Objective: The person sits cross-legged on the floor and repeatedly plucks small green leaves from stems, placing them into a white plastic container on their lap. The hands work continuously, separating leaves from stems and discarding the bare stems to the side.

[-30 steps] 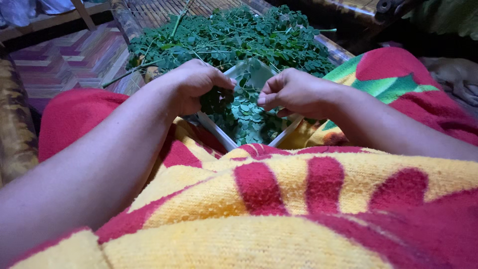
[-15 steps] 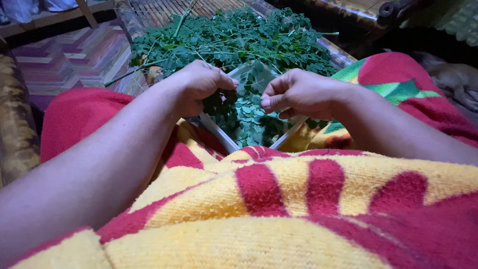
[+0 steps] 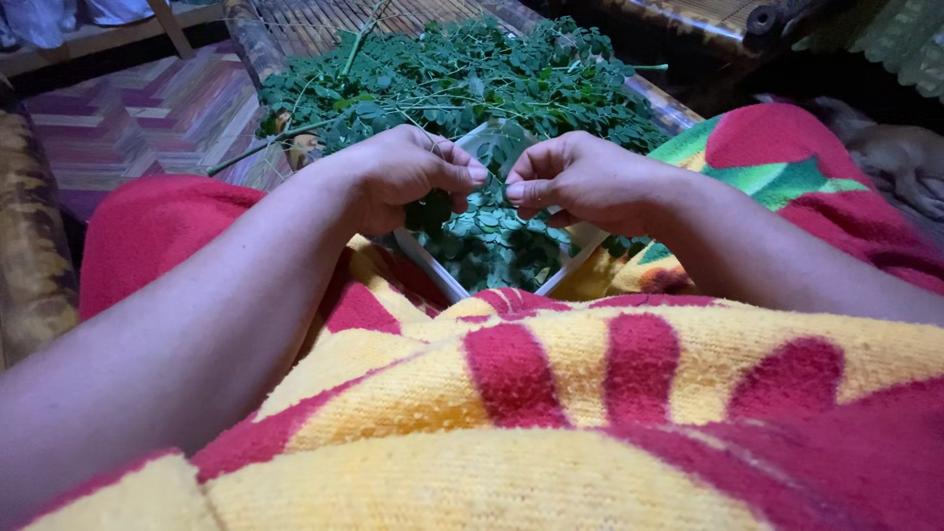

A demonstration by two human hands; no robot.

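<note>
My left hand [image 3: 405,175] is closed around a bunch of small green leaves [image 3: 430,210] on thin stems, above a white square bowl [image 3: 425,261]. My right hand [image 3: 580,179] pinches a thin stem between thumb and fingers, its fingertips almost touching those of the left hand. The bowl holds many loose plucked round leaves [image 3: 497,246] and rests between my knees. A red, yellow and green blanket [image 3: 610,393] covers my lap.
A big heap of leafy green branches [image 3: 462,79] lies on a slatted bamboo surface [image 3: 315,20] just beyond the bowl. A patterned mat [image 3: 128,113] covers the floor at left. A pale animal [image 3: 900,162] lies at the far right.
Both hands have drawn together above the bowl, the gap between their fingertips closing. The left hand has lifted its bunch slightly.
</note>
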